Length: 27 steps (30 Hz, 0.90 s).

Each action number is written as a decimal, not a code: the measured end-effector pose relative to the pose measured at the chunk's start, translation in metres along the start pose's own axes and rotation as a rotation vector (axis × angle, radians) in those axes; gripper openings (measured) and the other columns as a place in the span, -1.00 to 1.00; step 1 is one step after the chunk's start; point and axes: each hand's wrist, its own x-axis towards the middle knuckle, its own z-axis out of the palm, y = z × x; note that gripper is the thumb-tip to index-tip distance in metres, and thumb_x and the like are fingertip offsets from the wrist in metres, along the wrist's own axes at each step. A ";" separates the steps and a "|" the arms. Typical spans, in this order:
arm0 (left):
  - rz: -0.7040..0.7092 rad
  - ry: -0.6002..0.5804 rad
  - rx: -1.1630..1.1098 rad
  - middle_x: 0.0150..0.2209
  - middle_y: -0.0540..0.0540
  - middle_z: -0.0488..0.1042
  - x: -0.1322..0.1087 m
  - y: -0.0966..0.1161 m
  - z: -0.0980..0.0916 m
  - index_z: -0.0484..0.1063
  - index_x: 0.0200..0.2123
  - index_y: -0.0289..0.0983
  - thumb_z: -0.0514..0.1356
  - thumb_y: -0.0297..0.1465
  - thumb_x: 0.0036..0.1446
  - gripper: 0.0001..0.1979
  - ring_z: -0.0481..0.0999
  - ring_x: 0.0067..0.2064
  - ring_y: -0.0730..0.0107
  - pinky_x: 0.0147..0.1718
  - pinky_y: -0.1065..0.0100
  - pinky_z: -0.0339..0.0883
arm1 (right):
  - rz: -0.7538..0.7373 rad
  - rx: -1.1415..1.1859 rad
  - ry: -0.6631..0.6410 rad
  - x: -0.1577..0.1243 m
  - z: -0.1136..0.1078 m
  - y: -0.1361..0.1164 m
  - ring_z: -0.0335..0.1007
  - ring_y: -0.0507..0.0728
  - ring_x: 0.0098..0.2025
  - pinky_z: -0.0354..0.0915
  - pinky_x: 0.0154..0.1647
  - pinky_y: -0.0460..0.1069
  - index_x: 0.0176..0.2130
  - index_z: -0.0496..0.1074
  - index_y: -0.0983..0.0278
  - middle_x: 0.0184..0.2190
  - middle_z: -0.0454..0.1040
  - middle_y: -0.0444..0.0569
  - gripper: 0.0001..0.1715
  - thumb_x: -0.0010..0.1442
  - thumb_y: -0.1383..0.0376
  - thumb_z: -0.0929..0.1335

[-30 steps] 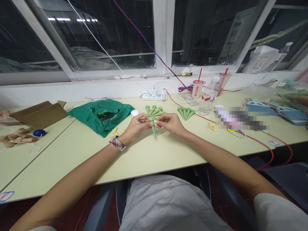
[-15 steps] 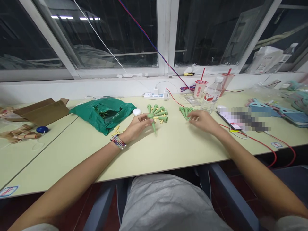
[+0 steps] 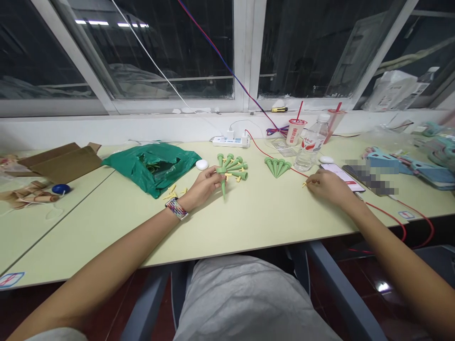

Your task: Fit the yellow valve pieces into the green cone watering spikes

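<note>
My left hand (image 3: pixel 203 186) is closed on a green cone-shaped spike (image 3: pixel 223 183) with its tip pointing down at the pale table (image 3: pixel 249 218). Just behind it lies a fan of several green spikes with small yellow pieces (image 3: pixel 234 166). My right hand (image 3: pixel 329 186) is out to the right on the table, fingers pinched at small yellow pieces (image 3: pixel 304 183) lying there. A second fan of green spikes (image 3: pixel 277 166) lies between the two hands, farther back.
A green plastic bag (image 3: pixel 152 166) with loose yellow pieces beside it lies at the left, a flattened cardboard box (image 3: pixel 60 161) beyond it. A power strip (image 3: pixel 231 141), a cup (image 3: pixel 294 131), a water bottle (image 3: pixel 311 144), a phone (image 3: pixel 341 176) and red cables (image 3: pixel 391 215) are at the back and right.
My right hand has left the spike and moved right across the table to the small yellow pieces. My left hand keeps holding the spike.
</note>
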 end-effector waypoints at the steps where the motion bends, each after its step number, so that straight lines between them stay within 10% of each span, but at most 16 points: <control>1: -0.001 -0.002 0.001 -0.24 -0.03 0.55 0.000 0.000 0.000 0.55 -0.25 -0.27 0.51 -0.38 -0.04 -0.71 0.54 -0.21 0.41 -0.16 0.38 0.41 | 0.000 0.002 0.002 0.001 -0.001 -0.002 0.48 0.19 -0.27 0.28 -0.27 0.02 -0.17 0.70 0.25 -0.24 0.56 0.10 -0.70 0.23 0.33 0.35; 12: -0.023 -0.032 0.002 -0.26 -0.03 0.54 -0.002 0.000 0.000 0.54 -0.23 -0.26 0.51 -0.36 -0.03 -0.69 0.54 -0.21 0.39 -0.16 0.36 0.41 | -0.197 0.165 -0.087 0.015 -0.004 -0.024 0.49 0.18 -0.20 0.29 -0.20 0.01 -0.20 0.64 0.24 -0.20 0.59 0.06 -0.79 0.22 0.32 0.38; 18: -0.024 -0.032 0.044 -0.29 -0.01 0.53 -0.005 0.002 0.003 0.51 -0.19 -0.26 0.52 -0.36 -0.06 -0.63 0.51 -0.24 0.41 -0.23 0.40 0.35 | -0.369 0.461 -0.076 0.035 -0.012 -0.105 0.45 0.09 -0.34 0.23 -0.29 -0.04 -0.27 0.51 0.27 -0.28 0.58 -0.03 -0.89 0.14 0.40 0.38; 27: 0.048 -0.006 0.107 -0.36 0.03 0.46 -0.006 0.004 0.007 0.48 -0.21 -0.27 0.51 -0.36 -0.05 -0.63 0.44 -0.31 0.45 -0.32 0.42 0.26 | -0.545 0.296 0.053 0.065 -0.009 -0.210 0.43 0.14 -0.22 0.01 -0.35 -0.01 -0.21 0.44 0.21 -0.18 0.57 -0.08 -0.88 0.20 0.38 0.37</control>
